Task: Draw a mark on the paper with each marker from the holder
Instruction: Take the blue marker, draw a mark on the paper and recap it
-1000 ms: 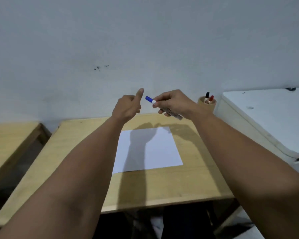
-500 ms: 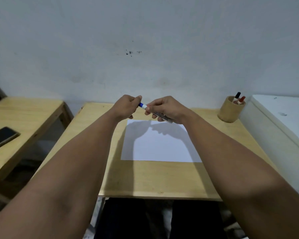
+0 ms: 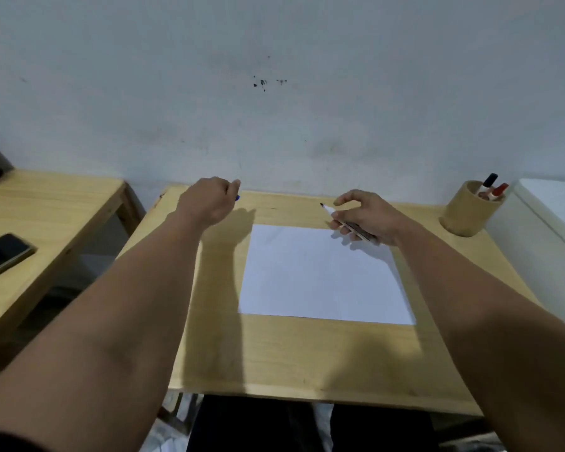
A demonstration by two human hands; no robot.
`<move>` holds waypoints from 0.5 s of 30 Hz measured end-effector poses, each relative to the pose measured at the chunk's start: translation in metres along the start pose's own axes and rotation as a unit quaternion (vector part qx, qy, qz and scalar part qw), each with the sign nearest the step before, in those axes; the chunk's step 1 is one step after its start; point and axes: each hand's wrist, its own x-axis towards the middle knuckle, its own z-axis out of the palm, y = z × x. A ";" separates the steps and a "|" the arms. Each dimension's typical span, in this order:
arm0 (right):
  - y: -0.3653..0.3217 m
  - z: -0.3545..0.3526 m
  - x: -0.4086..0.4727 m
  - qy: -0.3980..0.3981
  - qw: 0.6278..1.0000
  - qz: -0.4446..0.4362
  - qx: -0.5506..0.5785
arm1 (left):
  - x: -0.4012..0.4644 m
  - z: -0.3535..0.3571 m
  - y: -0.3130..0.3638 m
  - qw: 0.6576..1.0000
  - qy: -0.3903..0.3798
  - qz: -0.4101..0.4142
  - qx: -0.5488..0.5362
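A blank white paper lies on the small wooden table. My right hand hovers over the paper's far right corner and grips an uncapped marker, its dark tip pointing left. My left hand is closed near the table's far left edge, and a bit of the blue cap shows at its fingers. A round wooden holder at the far right corner holds a black-capped marker and a red-capped marker.
A second wooden table stands to the left with a dark phone on it. A white box-like surface sits right of the holder. A white wall rises directly behind the table. My dark trousers show below the front edge.
The hands were together on the marker's blue cap; now they have parted, the cap is off in my left hand, and the bare tip shows. The camera tilted down.
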 end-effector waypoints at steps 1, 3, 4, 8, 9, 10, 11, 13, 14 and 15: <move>-0.001 0.004 0.002 0.012 0.999 -0.005 0.037 | 0.000 0.011 -0.001 0.997 -0.010 0.008 0.077; -0.004 0.014 0.005 0.016 0.996 -0.022 0.090 | 0.000 0.032 -0.002 0.982 -0.034 0.018 0.185; -0.005 0.018 0.007 0.012 0.994 -0.027 0.109 | 0.000 0.041 -0.004 0.976 -0.041 0.023 0.213; -0.009 0.026 0.009 -0.003 0.983 -0.017 0.180 | -0.004 0.058 -0.012 0.968 -0.043 0.036 0.246; -0.010 0.027 0.009 -0.007 0.978 -0.009 0.208 | -0.003 0.058 -0.012 0.967 -0.044 0.036 0.249; -0.011 0.027 0.009 -0.008 0.971 0.001 0.240 | -0.003 0.057 -0.012 0.967 -0.047 0.031 0.247; -0.012 0.027 0.009 -0.009 0.962 0.012 0.274 | -0.003 0.055 -0.011 0.969 -0.049 0.023 0.241; -0.013 0.028 0.008 -0.017 0.943 0.022 0.333 | -0.007 0.051 -0.012 0.975 -0.042 0.000 0.217; -0.013 0.030 0.007 -0.025 0.934 0.020 0.356 | -0.010 0.048 -0.012 0.979 -0.034 -0.011 0.202; -0.013 0.032 0.007 -0.031 0.924 0.016 0.380 | -0.014 0.045 -0.013 0.982 -0.019 -0.018 0.187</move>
